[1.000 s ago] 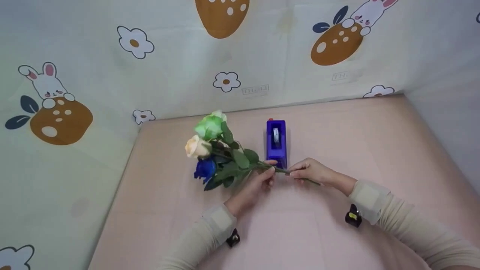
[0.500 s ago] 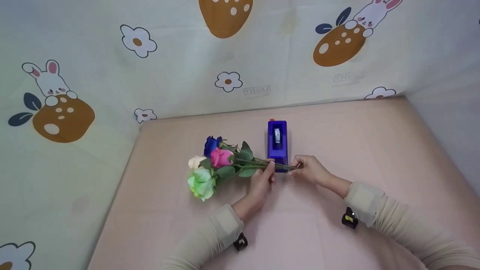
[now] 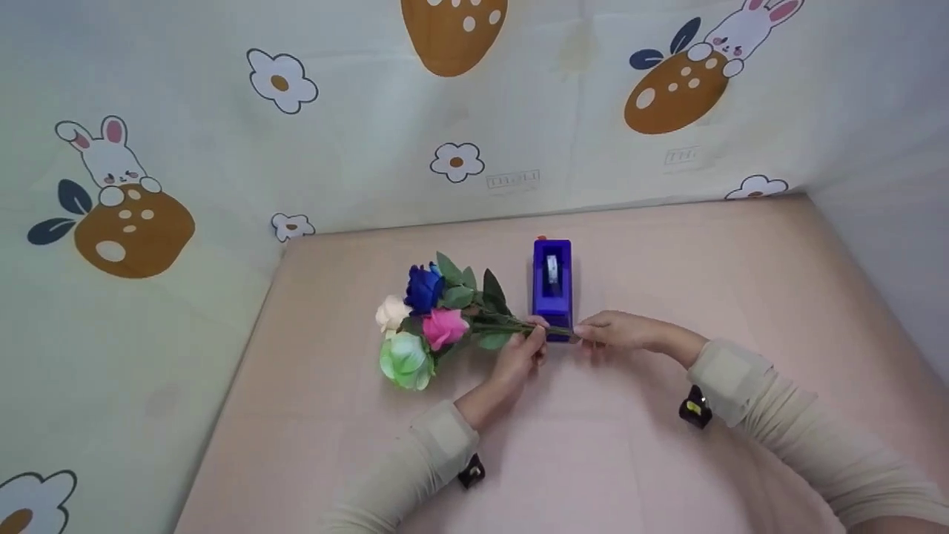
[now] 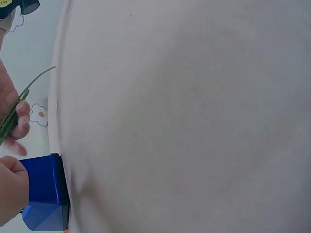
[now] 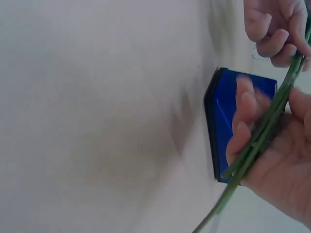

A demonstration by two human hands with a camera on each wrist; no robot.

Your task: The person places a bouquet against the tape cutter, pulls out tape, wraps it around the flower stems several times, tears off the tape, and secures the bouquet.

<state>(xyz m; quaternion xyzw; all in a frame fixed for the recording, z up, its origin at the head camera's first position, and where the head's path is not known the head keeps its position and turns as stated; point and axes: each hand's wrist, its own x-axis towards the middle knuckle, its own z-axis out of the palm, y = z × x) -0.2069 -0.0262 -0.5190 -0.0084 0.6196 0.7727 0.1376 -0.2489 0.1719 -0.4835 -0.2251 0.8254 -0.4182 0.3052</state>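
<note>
A bunch of roses in blue (image 3: 424, 289), pink (image 3: 445, 328), cream (image 3: 391, 314) and green (image 3: 406, 361) points leftward above the table. My left hand (image 3: 517, 365) grips the gathered green stems just below the leaves. Farther down, my right hand (image 3: 619, 330) holds the same stems; in the right wrist view its thumb lies against the stems (image 5: 262, 133) and its fingers, partly blurred, curl behind them. One longer stem reaches past the others. Directly behind the stems stands a blue tape dispenser (image 3: 552, 297) with a roll of tape (image 3: 551, 271) in it.
The table (image 3: 578, 460) has a pale pink cover. A patterned sheet (image 3: 356, 148) hangs behind and at the sides. Black wrist cameras sit under the left sleeve (image 3: 445, 441) and the right sleeve (image 3: 730, 382).
The bunch has turned about its stems: the green rose went from the back to the front, the blue one to the back, and the pink one came into sight. My right hand shifted its hold.
</note>
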